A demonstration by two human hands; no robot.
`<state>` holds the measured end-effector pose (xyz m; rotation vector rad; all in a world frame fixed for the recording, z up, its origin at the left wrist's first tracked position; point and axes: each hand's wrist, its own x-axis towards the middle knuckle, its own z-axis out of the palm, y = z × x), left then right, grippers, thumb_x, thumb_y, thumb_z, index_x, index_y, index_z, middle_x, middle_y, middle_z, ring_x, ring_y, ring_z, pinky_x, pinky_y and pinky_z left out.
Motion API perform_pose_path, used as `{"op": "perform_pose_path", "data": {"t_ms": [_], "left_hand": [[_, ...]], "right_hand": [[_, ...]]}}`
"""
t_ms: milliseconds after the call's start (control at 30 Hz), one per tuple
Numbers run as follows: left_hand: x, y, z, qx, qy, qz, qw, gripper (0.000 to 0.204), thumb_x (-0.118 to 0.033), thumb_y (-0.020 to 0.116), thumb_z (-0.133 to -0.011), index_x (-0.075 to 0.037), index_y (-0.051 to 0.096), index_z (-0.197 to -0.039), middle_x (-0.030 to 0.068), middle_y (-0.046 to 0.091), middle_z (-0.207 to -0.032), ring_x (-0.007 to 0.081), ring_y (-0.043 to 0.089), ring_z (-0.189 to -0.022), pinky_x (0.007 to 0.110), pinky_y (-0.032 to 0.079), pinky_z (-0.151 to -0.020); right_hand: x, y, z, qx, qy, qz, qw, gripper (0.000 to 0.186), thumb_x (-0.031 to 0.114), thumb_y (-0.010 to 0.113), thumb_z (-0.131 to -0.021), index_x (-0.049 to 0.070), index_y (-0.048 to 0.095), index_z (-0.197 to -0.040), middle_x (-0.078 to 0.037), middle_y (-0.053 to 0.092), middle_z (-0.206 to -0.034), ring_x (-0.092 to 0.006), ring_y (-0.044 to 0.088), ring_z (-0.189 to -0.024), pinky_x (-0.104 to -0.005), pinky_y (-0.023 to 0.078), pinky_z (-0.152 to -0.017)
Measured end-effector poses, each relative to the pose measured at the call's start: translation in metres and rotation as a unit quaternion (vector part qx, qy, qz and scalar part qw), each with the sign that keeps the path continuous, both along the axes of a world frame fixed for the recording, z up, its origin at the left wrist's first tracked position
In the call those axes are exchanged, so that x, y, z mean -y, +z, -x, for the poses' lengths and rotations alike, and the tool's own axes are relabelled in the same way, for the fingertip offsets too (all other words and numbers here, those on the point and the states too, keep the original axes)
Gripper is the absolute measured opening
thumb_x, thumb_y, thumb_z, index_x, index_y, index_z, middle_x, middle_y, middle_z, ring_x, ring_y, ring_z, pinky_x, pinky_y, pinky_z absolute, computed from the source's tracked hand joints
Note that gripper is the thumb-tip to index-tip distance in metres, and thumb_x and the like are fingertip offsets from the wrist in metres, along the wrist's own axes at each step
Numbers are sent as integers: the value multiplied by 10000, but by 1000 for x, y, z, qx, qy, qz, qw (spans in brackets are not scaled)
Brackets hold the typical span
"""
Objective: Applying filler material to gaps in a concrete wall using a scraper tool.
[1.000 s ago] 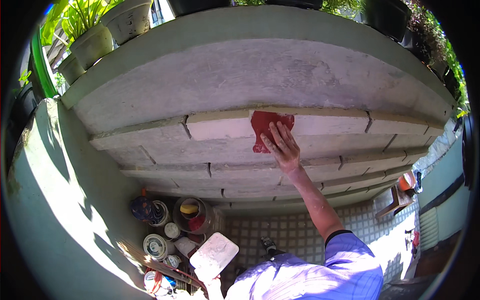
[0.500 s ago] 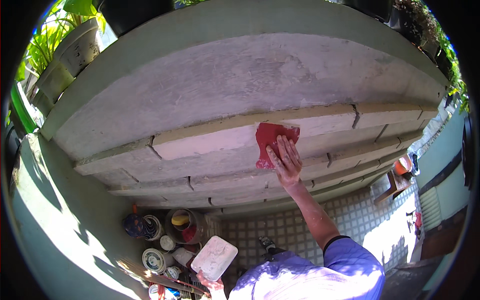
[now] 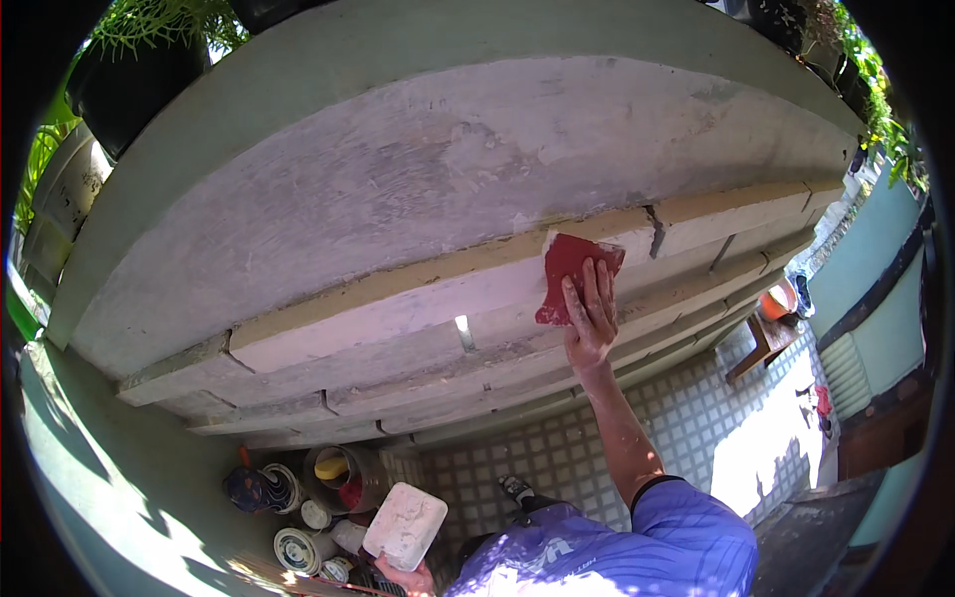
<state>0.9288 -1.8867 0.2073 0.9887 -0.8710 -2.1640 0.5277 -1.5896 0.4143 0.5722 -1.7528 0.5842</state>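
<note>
My right hand [image 3: 593, 313] reaches up to the wall with its fingers pressed on a red putty spreader [image 3: 569, 269]. The spreader's upper edge rests against the pale front face of a raised band [image 3: 428, 300] on the wall, just left of a dark vertical crack. Whitish smears mark the spreader, and dust coats my fingers. Lower down at the left, my left hand [image 3: 406, 575] grips the near edge of a white rectangular tub [image 3: 405, 524] smeared with pale putty. Part of that hand's grip is hidden beneath the tub.
Below at the left stand a bucket [image 3: 370, 490] with a yellow item inside, several paint pots and a dark blue patterned object [image 3: 247, 490]. Potted plants line the wall's top. A wooden bench [image 3: 764, 348] stands at the right on the tiled floor [image 3: 468, 468].
My right hand and the spreader have moved a short way right along the band, closer to the crack. The whole view has shifted and turned slightly. My left hand still holds the tub.
</note>
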Motion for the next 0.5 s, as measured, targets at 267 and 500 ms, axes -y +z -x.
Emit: {"op": "perform_pose_path", "data": {"t_ms": [267,500], "left_hand": [[-4,16,23,22,-41,-10,999,634,-469,469,-860,-56,487,-1341,113,607,-1279,308,604,-1154,437,487,-977],[1,62,65,-29,-185,77,979,725,-290,574,-744,-31,373,-1391,124,489,-1287,251,474,-1242,366,367,-1055]], "right_hand": [[10,-122,-64,213,183,-168,945,479,-35,584,-807,112,625,-1261,-126,589,-1328,-303,543,-1258,-432,468,-1042],[56,-60,-193,477,257,202,816,410,-17,668,-804,-5,580,-1204,-195,699,-1010,-346,704,-879,-393,574,-779]]}}
